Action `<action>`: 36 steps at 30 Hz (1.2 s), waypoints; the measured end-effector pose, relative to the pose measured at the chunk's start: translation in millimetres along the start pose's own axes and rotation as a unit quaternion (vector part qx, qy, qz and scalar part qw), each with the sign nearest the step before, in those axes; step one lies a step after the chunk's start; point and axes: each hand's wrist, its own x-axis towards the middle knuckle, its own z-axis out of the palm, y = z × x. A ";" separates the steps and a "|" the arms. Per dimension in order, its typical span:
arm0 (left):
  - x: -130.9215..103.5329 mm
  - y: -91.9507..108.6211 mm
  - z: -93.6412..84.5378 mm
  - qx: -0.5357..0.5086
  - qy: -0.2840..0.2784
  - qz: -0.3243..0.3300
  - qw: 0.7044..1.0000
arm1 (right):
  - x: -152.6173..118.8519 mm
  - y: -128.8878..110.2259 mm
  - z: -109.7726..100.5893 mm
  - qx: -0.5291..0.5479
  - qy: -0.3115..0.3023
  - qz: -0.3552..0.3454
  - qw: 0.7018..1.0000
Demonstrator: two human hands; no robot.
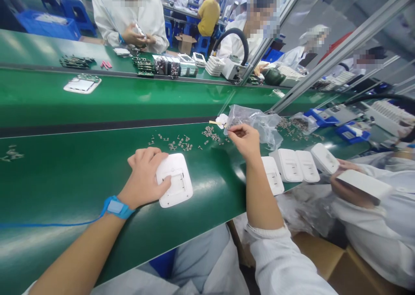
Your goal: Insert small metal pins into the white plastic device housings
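Observation:
A white plastic housing (177,191) with a recessed slot lies on the green table (214,208). My left hand (144,176), with a blue strap at the wrist, grips its left side, thumb on its face and fingers curled at the far left edge. My right hand (244,140) is over the table beside a clear plastic bag (256,121), thumb and fingertips pinched together; whatever is between them is too small to make out. Small metal parts (210,133) lie scattered left of that hand, and more (181,143) lie beyond the housing.
More white housings (290,165) line the table's right edge, beside a co-worker's hands holding others. Blue trays (352,132) stand farther right. Across the green conveyor (129,91), circuit boards (142,65) are stacked before other people. A metal post slants up behind the bag.

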 end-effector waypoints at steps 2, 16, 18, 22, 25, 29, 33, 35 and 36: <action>-0.1 -0.1 0.3 0.001 0.000 0.000 1.000 | -2.8 -3.5 3.1 0.049 -0.010 -0.006 0.999; 0.1 -0.9 1.2 -0.019 0.005 0.007 1.000 | -18.9 -28.5 22.6 0.223 -0.139 -0.028 0.965; 0.4 -2.4 3.2 -0.021 0.011 0.003 1.000 | -20.7 -30.0 25.5 0.200 -0.160 -0.024 0.966; -3.2 6.2 1.0 -0.031 0.020 -0.007 0.999 | -26.5 -27.1 25.5 0.057 -0.227 -0.083 0.969; -3.2 6.0 -0.8 -0.043 0.042 -0.024 0.998 | -22.1 -3.7 30.4 -0.068 -0.270 -0.205 0.938; -7.9 -37.0 -19.4 0.056 0.121 -0.102 0.986 | -7.0 37.2 51.3 -0.076 -0.269 -0.302 0.912; -38.7 -107.8 -72.0 0.196 0.184 -0.269 0.925 | 0.0 53.4 52.2 -0.088 -0.236 -0.331 0.909; -60.2 -143.4 -99.5 0.227 0.217 -0.375 0.872 | 1.8 56.8 48.9 -0.106 -0.239 -0.316 0.912; -70.7 -158.4 -111.3 0.237 0.224 -0.413 0.850 | 2.8 58.2 47.7 -0.115 -0.240 -0.302 0.915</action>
